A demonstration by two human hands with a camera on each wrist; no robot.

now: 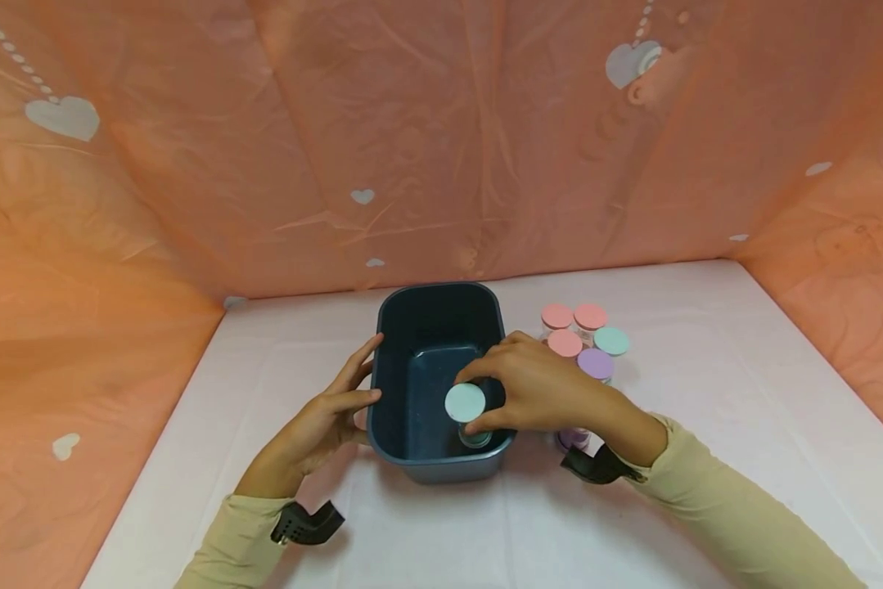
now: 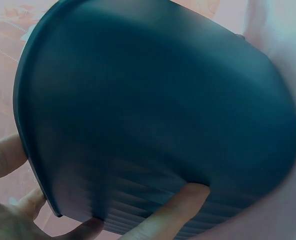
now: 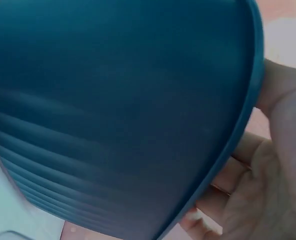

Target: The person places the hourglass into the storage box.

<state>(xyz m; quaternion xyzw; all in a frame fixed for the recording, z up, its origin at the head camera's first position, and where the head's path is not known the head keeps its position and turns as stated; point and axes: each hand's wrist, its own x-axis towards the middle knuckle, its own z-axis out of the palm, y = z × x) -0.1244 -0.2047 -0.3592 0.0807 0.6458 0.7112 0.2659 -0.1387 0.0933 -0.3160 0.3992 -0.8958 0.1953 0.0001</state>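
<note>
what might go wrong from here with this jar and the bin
The mint-lidded jar is gripped near its lid by the right hand inside the dark blue bin, so it might slip or tip on release. The bunched jars sit close to that arm and could get knocked as it withdraws. The left hand touches the bin's side; pushing too hard might shift it.

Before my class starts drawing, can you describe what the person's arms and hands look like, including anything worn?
Plain beige long sleeves cover both arms: left sleeve, right sleeve. A black, angular piece sits at the left wrist and another at the right. The left grip and right grip are gloveless. No rings or cables are visible.
</note>
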